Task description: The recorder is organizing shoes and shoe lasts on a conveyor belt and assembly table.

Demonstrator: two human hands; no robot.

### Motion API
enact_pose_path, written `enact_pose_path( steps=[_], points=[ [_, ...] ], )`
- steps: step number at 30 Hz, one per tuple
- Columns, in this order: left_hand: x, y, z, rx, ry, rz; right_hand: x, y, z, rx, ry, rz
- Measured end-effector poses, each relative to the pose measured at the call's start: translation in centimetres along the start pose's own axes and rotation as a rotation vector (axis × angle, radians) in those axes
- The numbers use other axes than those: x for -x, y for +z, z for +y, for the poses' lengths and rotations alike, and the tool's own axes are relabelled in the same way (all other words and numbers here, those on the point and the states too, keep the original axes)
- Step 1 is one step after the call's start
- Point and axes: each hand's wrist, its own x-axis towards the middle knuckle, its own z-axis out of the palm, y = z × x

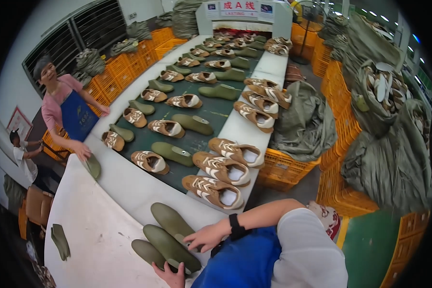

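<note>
Green shoe lasts (170, 246), three in number, are lying side by side on the white table (101, 206), directly under the person's hands. The left hand (172, 276) is touching the near ends of the lower ones; the right hand (207, 237) is resting its fingers on the upper ones. Whether either is gripping cannot be told. Beyond, brown-and-white sneakers (150, 162) are standing in rows on a green belt (211, 109). Farther left, a co-worker's hand (81, 150) is touching another last (93, 166). Orange crates (108, 82) are lining the wall behind.
</note>
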Motion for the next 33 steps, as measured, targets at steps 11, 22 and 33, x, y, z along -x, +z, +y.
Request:
enact_pose_path(
  steps=[11, 22, 33],
  points=[
    [-3.1, -3.6, 12.0, -0.216, 0.282, -0.035, 22.2, -11.1, 6.2, 0.947, 1.019, 0.879],
    [-7.9, 8.0, 27.1, -0.051, 0.724, -0.504, 31.7, -22.8, 16.8, 0.674, 1.187, 0.929],
    [-12.4, 10.5, 36.7, 0.337, 0.427, -0.291, 26.2, -25.2, 8.4, 0.288, 0.65, 0.862]
  ],
)
